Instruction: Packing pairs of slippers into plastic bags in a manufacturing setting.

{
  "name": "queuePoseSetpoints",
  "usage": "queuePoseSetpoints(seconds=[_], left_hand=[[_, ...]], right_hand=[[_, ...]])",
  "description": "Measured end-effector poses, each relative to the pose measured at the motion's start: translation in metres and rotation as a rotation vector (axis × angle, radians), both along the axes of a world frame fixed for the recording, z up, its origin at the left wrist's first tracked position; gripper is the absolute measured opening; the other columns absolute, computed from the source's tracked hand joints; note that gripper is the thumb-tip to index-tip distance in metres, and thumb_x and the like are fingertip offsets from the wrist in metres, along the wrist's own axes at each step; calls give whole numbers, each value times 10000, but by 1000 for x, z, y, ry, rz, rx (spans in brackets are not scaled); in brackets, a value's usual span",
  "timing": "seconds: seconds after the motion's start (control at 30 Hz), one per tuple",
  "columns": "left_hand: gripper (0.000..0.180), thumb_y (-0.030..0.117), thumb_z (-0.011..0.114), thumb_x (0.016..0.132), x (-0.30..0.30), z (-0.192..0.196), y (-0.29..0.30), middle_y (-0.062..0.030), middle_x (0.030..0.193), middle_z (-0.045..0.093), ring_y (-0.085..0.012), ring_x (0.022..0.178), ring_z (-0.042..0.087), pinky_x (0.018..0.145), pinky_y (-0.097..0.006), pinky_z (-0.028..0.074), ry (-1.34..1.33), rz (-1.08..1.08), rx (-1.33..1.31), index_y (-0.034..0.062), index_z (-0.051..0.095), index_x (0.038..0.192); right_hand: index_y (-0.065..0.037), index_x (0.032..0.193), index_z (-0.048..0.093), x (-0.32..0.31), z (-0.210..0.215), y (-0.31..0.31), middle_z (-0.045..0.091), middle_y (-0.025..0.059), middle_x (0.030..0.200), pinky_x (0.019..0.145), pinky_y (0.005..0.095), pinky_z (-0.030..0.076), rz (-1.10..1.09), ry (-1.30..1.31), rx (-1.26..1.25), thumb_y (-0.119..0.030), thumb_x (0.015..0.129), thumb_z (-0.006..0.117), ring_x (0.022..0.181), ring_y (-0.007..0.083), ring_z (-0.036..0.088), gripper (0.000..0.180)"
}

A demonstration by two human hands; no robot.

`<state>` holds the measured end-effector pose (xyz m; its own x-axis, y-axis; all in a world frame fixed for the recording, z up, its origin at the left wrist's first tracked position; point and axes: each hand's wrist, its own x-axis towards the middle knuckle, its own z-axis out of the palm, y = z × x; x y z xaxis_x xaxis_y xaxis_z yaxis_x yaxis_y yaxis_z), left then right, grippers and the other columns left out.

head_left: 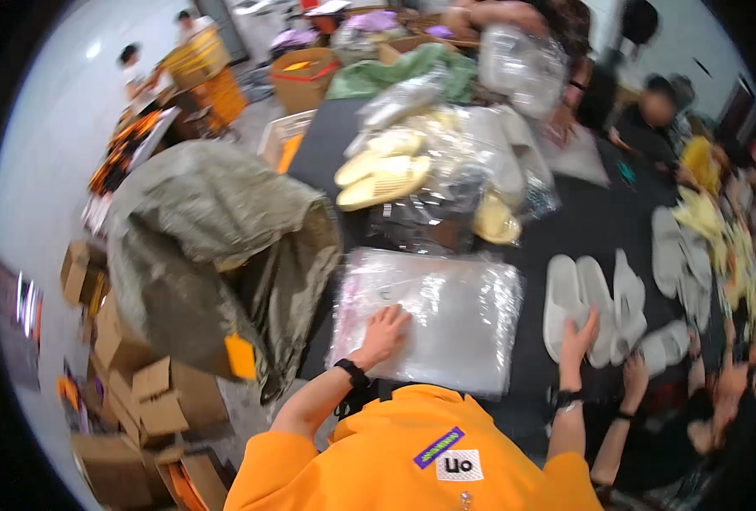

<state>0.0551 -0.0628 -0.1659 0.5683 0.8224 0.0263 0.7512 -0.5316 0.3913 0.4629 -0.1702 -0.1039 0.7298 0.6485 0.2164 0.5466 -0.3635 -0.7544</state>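
At a black packing table (582,230) crowded with footwear, I work in an orange top with a dark band on each wrist. Largest beside me is a big olive-grey sack (216,247) of coarse woven fabric, slumped and creased at the table's left edge, with flattened and folded brown cardboard boxes (139,392) scattered on the grey floor below it. Directly before me lies a stack of clear plastic bags (437,315), glossy, crinkled and roughly rectangular; my left hand (384,334) rests flat on its near left part, fingers spread open, palm down. Beyond the stack sits a heap of more shiny bags holding pale yellow foam slippers (384,175), smooth and rounded. To the right, a row of white slippers (595,302) lies loose on the dark surface, soft-edged and matte. My right hand (578,338) reaches onto the nearest white pair, fingers extended and touching them; whether it grips one I cannot tell. Another person's hand (635,372) lies just beside mine, near the same slippers.
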Motion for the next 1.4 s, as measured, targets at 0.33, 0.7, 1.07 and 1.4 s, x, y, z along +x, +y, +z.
queuePoseSetpoints(seconds=[0.33, 0.7, 1.07, 1.4], left_hand=[[262, 24, 582, 720, -86, 65, 40, -146, 1009, 585, -333, 978, 521, 861, -408, 415, -500, 539, 305, 60, 601, 979], [378, 57, 447, 789, -212, 93, 135, -276, 1034, 571, -416, 971, 543, 826, -471, 425, -253, 794, -93, -1, 479, 1161], [396, 36, 389, 819, -245, 265, 236, -213, 1144, 564, -379, 1105, 485, 897, -431, 409, -112, 570, 407, 35, 539, 1186], [379, 83, 439, 846, -302, 117, 227, -174, 1192, 530, -327, 1112, 476, 897, -404, 405, -318, 1142, -52, 25, 500, 1215]], right_hand=[[-90, 1313, 424, -142, -52, -11, 317, 170, 1394, 1063, 532, 161, 819, -359, -271, -252, 775, 622, 1309, 371, 228, 595], [-141, 1240, 515, -141, -71, -22, 361, 148, 1376, 1071, 538, 131, 864, -426, -330, -325, 802, 574, 1298, 369, 254, 479], [-127, 1223, 523, -142, -83, -22, 378, 169, 1367, 1054, 566, 144, 823, -439, -345, -318, 763, 574, 1284, 386, 277, 501], [-146, 1270, 492, -134, -91, -20, 412, 151, 1350, 1026, 568, 208, 856, -608, -299, -399, 769, 563, 1265, 368, 328, 566]])
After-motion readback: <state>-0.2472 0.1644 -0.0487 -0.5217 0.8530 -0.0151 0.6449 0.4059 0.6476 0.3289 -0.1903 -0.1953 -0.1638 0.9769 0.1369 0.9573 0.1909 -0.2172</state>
